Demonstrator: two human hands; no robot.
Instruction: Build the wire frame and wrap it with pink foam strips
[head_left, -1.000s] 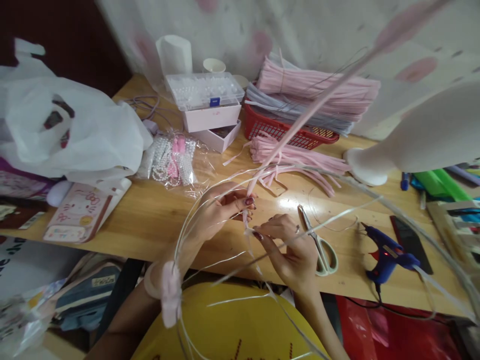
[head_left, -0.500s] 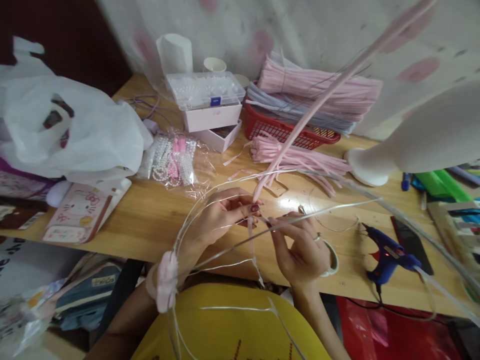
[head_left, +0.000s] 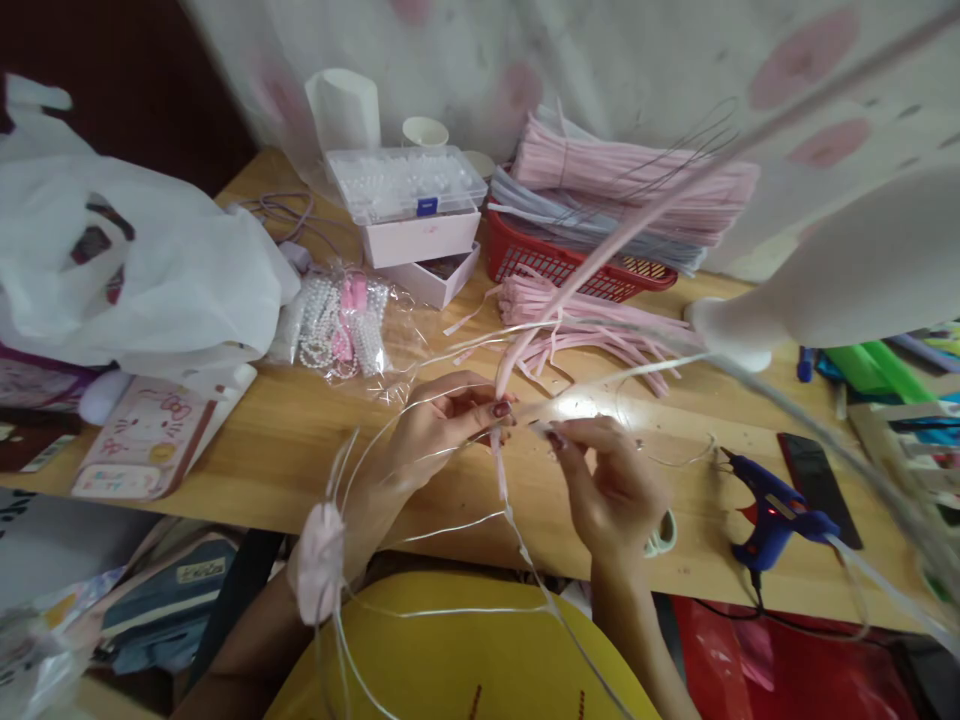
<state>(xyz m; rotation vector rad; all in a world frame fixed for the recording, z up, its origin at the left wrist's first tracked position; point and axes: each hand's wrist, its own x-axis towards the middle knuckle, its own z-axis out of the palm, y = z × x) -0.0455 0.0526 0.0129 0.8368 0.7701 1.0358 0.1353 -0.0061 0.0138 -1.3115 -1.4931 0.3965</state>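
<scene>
My left hand [head_left: 439, 425] pinches the lower end of a long pink pipe cleaner [head_left: 592, 260] that slants up to the far right. My right hand [head_left: 611, 485] is closed beside it, its fingertips pinching a thin silvery wire strand [head_left: 450, 530] at the same spot. Several loops of that wire curve around both hands and down over my yellow lap. A small pink fuzzy piece [head_left: 319, 575] sits on the wires by my left wrist. The scissors [head_left: 660, 535] lie on the table mostly hidden under my right hand.
A blue glue gun [head_left: 772, 510] lies at the right near the table edge. A red basket [head_left: 577, 265] holds pink pipe cleaners; more lie loose in front. A clear bead box [head_left: 409, 180], a pearl packet [head_left: 341, 325], a white bag [head_left: 142, 265] and a white foam form [head_left: 832, 280] stand around.
My right hand has risen from beside the scissors to meet my left fingertips, now covering the scissors. The pipe cleaner's far end has swung lower and the wire loops have shifted.
</scene>
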